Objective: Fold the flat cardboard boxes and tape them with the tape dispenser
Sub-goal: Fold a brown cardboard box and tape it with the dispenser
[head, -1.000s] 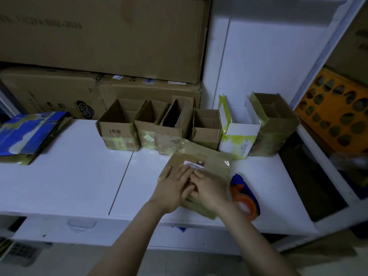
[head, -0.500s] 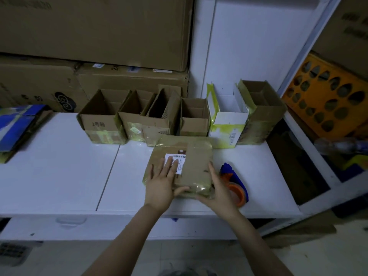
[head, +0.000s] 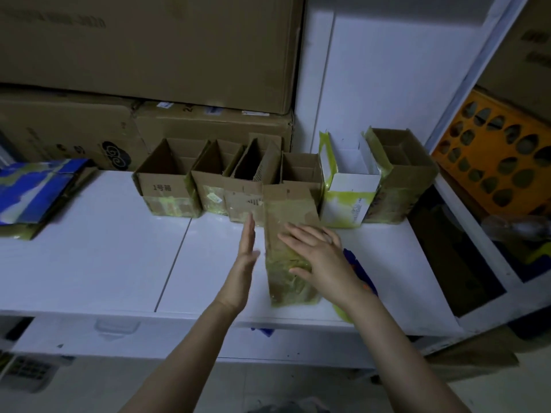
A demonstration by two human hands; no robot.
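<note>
- A second ago the taped box (head: 286, 234) lay flat under both hands; now it stands on end near the front edge of the tabletop (head: 104, 263); I'd judge it sealed and ready to join the row
- Left hand (head: 246, 251) flat, fingers straight, just beside the box, contact unclear; right hand (head: 322, 257) spread against its face
- Count: six open boxes (head: 167, 186) behind; one tape dispenser (head: 362, 278), half hidden by the right wrist; one flat blue stack (head: 35, 192) at the left
</note>
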